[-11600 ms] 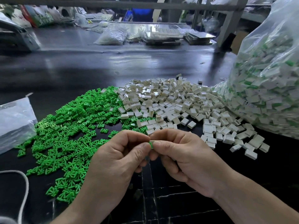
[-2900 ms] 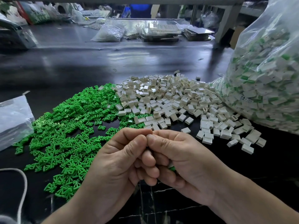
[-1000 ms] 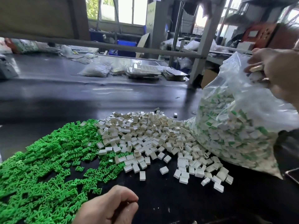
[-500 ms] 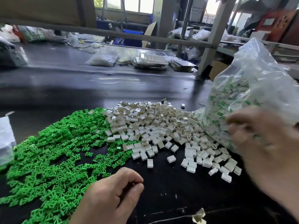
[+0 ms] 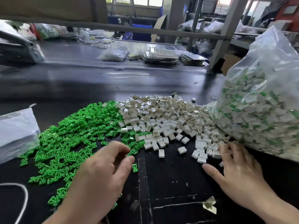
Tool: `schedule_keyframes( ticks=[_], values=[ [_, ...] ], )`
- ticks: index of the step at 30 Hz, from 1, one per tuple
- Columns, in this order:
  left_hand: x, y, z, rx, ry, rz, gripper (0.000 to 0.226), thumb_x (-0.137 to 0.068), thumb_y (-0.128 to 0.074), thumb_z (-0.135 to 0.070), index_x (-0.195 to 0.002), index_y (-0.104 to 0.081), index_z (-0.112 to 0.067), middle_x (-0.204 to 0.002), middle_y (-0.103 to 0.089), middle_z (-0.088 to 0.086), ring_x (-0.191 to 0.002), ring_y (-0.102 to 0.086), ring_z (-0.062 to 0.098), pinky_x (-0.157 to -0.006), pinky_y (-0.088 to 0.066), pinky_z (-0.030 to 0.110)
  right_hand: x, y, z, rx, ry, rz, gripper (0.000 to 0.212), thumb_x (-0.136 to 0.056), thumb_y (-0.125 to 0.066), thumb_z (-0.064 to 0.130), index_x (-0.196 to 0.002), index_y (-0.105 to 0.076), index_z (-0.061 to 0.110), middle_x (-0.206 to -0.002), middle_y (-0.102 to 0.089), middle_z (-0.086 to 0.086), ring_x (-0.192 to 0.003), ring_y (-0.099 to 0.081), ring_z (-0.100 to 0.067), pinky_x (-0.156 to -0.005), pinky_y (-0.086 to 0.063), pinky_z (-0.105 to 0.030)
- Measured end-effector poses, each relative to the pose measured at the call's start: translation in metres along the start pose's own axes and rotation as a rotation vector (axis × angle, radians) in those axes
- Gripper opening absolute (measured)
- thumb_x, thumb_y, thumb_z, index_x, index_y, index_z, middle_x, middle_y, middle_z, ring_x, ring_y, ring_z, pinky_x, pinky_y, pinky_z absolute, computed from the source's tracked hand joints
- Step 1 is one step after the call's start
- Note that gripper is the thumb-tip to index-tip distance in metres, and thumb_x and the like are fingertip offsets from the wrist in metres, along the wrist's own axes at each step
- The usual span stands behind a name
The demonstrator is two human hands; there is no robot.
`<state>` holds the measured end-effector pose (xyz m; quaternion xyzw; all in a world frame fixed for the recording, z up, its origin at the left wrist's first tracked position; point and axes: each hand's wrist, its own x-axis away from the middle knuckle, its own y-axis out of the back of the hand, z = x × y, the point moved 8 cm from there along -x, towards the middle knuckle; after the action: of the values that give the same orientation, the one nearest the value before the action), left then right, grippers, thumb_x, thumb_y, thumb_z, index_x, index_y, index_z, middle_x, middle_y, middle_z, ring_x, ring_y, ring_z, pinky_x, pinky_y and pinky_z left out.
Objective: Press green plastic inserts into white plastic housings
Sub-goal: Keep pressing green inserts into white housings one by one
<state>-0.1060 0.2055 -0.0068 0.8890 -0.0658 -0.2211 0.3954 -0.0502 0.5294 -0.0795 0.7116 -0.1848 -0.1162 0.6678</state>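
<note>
A dark work surface (image 5: 161, 175) fills a cluttered workshop. One big clear bag (image 5: 262, 102) of white-and-green pieces slumps at the right, and one smaller bag (image 5: 16, 131) lies at the left. Between them are two heaps, far too many to count: white housings (image 5: 161, 117) and green inserts (image 5: 72, 139), their edges touching. The left hand (image 5: 100, 180) hovers palm-down at the green heap's near edge, its grip loosely curled and open, beside one stray insert (image 5: 134, 168). The right hand (image 5: 239, 172) is spread flat, with the fingertips (image 5: 224, 147) among the nearest housings and the grip empty.
</note>
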Motion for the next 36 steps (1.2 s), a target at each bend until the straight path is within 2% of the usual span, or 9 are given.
schedule_keyframes(
  ticks=[4, 6, 10, 12, 14, 16, 23, 32, 36],
  values=[
    [0.015, 0.012, 0.038, -0.357, 0.06, 0.159, 0.086, -0.069, -0.019, -0.091, -0.143, -0.012, -0.05, -0.146, -0.019, -0.027, -0.132, -0.021, -0.002, -0.11, -0.025, 0.033, -0.005, -0.001, 0.003, -0.055, 0.067, -0.006, 0.104, -0.071, 0.003, 0.086, -0.156, 0.0, 0.025, -0.159, 0.005, 0.001, -0.15, 0.011, -0.023, -0.123, -0.004, -0.045],
    [0.034, 0.022, 0.064, -0.53, 0.122, 0.242, 0.116, -0.053, -0.014, -0.104, -0.151, -0.005, -0.044, -0.159, -0.005, -0.013, -0.142, -0.01, 0.009, -0.115, -0.015, 0.044, -0.003, -0.003, 0.013, -0.091, 0.131, -0.004, 0.106, -0.073, -0.001, 0.087, -0.157, -0.001, 0.024, -0.159, 0.006, 0.003, -0.151, 0.013, -0.021, -0.124, -0.002, -0.044],
    [0.068, 0.038, 0.102, -0.654, 0.235, 0.362, 0.133, -0.046, -0.026, -0.106, -0.147, -0.038, -0.022, -0.151, -0.035, 0.017, -0.135, -0.035, 0.034, -0.1, -0.03, 0.065, 0.007, -0.007, 0.049, -0.151, 0.244, 0.046, 0.11, -0.068, 0.002, 0.093, -0.156, 0.015, 0.028, -0.163, 0.025, 0.003, -0.147, 0.033, -0.016, -0.122, 0.013, -0.039],
    [0.076, 0.033, 0.116, -0.631, 0.374, 0.471, 0.146, -0.031, -0.012, -0.11, -0.153, -0.004, -0.031, -0.16, 0.003, 0.005, -0.144, -0.003, 0.021, -0.114, -0.011, 0.057, 0.013, -0.006, 0.07, -0.191, 0.316, 0.041, 0.11, -0.065, 0.001, 0.094, -0.154, 0.017, 0.033, -0.161, 0.029, 0.007, -0.142, 0.04, -0.013, -0.118, 0.019, -0.035],
    [0.076, 0.029, 0.122, -0.617, 0.418, 0.45, 0.136, -0.026, 0.007, -0.107, -0.135, 0.039, -0.032, -0.147, 0.041, -0.002, -0.138, 0.03, 0.013, -0.118, 0.01, 0.045, 0.019, -0.003, 0.089, -0.237, 0.38, 0.024, 0.107, -0.063, 0.002, 0.096, -0.15, 0.019, 0.038, -0.157, 0.031, 0.014, -0.138, 0.046, -0.008, -0.112, 0.023, -0.03],
    [0.067, 0.018, 0.119, -0.657, 0.385, 0.476, 0.122, -0.033, 0.015, -0.103, -0.124, 0.051, -0.029, -0.142, 0.051, 0.0, -0.135, 0.04, 0.015, -0.116, 0.018, 0.042, 0.018, 0.002, 0.1, -0.247, 0.403, -0.007, 0.106, -0.062, 0.003, 0.097, -0.15, 0.014, 0.039, -0.157, 0.027, 0.015, -0.141, 0.039, -0.008, -0.114, 0.019, -0.033],
    [0.035, -0.026, 0.085, -0.557, 0.232, 0.5, 0.108, -0.057, 0.013, -0.094, -0.138, 0.042, -0.029, -0.14, 0.054, -0.001, -0.128, 0.05, 0.017, -0.104, 0.031, 0.036, -0.012, 0.008, 0.076, -0.15, 0.178, -0.093, 0.111, -0.064, 0.007, 0.092, -0.155, -0.003, 0.029, -0.163, 0.004, -0.001, -0.151, 0.013, -0.022, -0.123, 0.001, -0.048],
    [0.015, -0.039, 0.04, -0.429, 0.029, 0.378, 0.095, -0.073, -0.005, -0.092, -0.138, 0.04, -0.039, -0.147, 0.044, -0.016, -0.129, 0.046, 0.0, -0.1, 0.033, 0.021, 0.008, 0.007, 0.122, -0.248, 0.341, -0.028, 0.105, -0.069, 0.008, 0.092, -0.158, 0.004, 0.035, -0.165, 0.014, 0.008, -0.149, 0.023, -0.013, -0.119, 0.016, -0.039],
    [0.029, -0.002, 0.075, -0.563, 0.233, 0.306, 0.098, -0.062, 0.011, -0.095, -0.129, 0.047, -0.033, -0.148, 0.044, -0.006, -0.132, 0.045, 0.01, -0.107, 0.029, 0.032, 0.022, 0.001, 0.11, -0.161, 0.362, 0.02, 0.112, -0.059, 0.016, 0.097, -0.154, 0.016, 0.037, -0.16, 0.028, 0.01, -0.144, 0.036, -0.013, -0.115, 0.023, -0.039]
  ],
)
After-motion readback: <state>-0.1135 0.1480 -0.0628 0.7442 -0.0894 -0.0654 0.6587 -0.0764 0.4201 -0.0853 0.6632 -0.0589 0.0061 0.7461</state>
